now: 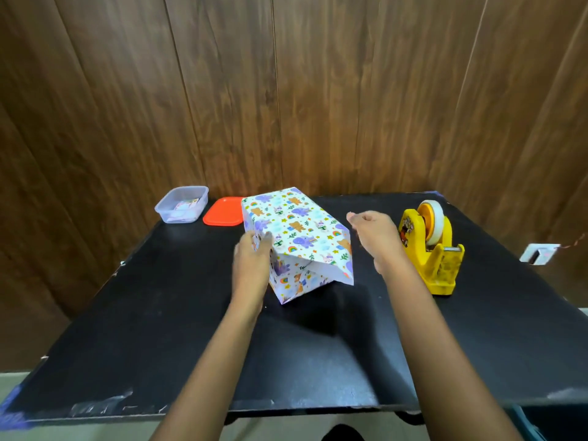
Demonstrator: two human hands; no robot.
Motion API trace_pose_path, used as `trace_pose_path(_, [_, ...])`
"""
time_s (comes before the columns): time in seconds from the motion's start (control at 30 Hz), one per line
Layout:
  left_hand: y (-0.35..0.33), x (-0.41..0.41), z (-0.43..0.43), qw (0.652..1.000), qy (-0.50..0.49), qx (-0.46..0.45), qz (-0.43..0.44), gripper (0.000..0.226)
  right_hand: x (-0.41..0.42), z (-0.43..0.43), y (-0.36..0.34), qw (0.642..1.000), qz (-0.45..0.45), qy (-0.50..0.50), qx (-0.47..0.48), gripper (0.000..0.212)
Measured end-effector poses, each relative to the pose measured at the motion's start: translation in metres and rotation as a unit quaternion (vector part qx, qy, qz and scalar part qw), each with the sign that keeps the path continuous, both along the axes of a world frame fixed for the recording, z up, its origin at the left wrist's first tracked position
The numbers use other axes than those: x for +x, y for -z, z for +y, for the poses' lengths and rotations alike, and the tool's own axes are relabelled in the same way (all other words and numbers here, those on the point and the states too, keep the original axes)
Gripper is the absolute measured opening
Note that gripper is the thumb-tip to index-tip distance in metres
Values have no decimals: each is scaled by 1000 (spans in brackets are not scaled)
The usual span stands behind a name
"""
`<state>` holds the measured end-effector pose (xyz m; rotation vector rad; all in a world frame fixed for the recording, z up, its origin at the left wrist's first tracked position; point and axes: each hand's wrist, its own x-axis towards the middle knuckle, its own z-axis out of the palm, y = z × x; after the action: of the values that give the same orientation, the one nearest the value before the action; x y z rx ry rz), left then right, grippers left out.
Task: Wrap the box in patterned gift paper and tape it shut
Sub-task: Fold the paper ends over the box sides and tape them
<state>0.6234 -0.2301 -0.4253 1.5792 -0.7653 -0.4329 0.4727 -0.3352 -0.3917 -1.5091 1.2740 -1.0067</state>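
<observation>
On a scuffed black worktop (159, 313), the left hand (251, 265) grips the near corner of the gift-wrapped box (296, 224) at the centre. The right hand (375, 237) hovers loosely curled, empty, beside a yellow tape dispenser (436, 259). At the far left corner sit a clear tub (181, 205) and a red lid (224, 211), with a wood-panelled wall (318, 90) behind.

Worn on the head, wide-angle, looking forward and down from above the near edge of the worktop (152, 313) toward the wooden wall (286, 90) behind it; close, nearly the whole worktop framed.
</observation>
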Motion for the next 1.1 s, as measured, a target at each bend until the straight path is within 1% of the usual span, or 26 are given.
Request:
trace_pose_path(0.03, [2, -1, -10, 996, 59, -7, 66, 10, 0, -3, 2, 998, -4, -16, 58, 25])
trace_pose_path(0.07, [2, -2, -18, 990, 93, -11, 104, 19, -2, -4, 5, 993, -23, -40, 105, 24])
trace_pose_path(0.1, [3, 0, -26, 987, 110, -10, 120, 29, -2, -2, 7, 989, -49, -55, 128, 20])
trace_pose_path(0.17, [2, 6, -35, 982, 126, -19, 139, 36, -4, 4, 12, 984, -107, -48, 130, 19])
trace_pose_path(0.2, [2, 9, -37, 986, 113, -19, 123, 39, -4, 8, 14, 983, -129, -35, 127, 22])
trace_pose_path(0.23, [1, 9, -35, 993, 78, -12, 83, 42, -5, 11, 18, 984, -133, -18, 120, 26])
trace_pose_path(0.27, [2, 9, -31, 999, 21, -10, 27, 41, -5, 14, 22, 987, -117, -4, 111, 30])
trace_pose_path(0.3, [5, 5, -25, 999, -42, -21, -17, 35, -7, 17, 24, 989, -91, 0, 113, 34])
trace_pose_path(0.33, [7, -2, -15, 995, -86, -34, -23, 29, -10, 20, 25, 989, -65, -15, 132, 38])
trace_pose_path(0.37, [7, -9, -7, 995, -89, -32, 8, 30, -12, 22, 23, 984, -53, -50, 162, 40])
trace_pose_path(0.4, [5, -16, 1, 996, -54, -18, 66, 34, -13, 23, 24, 975, -63, -89, 195, 36])
trace_pose_path(0.43, [1, -21, 4, 991, -2, 7, 132, 37, -13, 25, 23, 963, -92, -125, 221, 28])
trace_pose_path(0.47, [0, -25, 6, 982, 51, 31, 179, 39, -11, 28, 24, 950, -137, -149, 238, 18])
trace_pose_path(0.53, [-3, -31, 4, 971, 113, 52, 205, 37, -5, 30, 30, 928, -226, -153, 255, 3])
trace_pose_path(0.63, [1, -36, -7, 978, 80, 20, 193, 30, 3, 33, 40, 912, -298, -128, 253, 16])
trace_pose_path(0.7, [6, -34, -9, 980, 67, 15, 185, 27, 5, 35, 47, 901, -333, -128, 245, 19])
trace_pose_path(0.77, [9, -35, -9, 967, 95, -2, 236, 15, 7, 36, 51, 892, -361, -129, 238, 17])
trace_pose_path(0.8, [11, -36, -9, 959, 109, -18, 260, 10, 9, 36, 54, 894, -364, -130, 228, 14])
trace_pose_path(0.83, [13, -37, -10, 955, 116, -32, 272, 9, 10, 36, 55, 897, -364, -130, 214, 12])
trace_pose_path(0.93, [22, -41, -13, 952, 94, -72, 282, 18, 12, 36, 58, 918, -337, -130, 164, 10])
trace_pose_path(1.1, [41, -42, -19, 964, 47, -103, 240, 23, 12, 32, 71, 929, -322, -132, 128, 12])
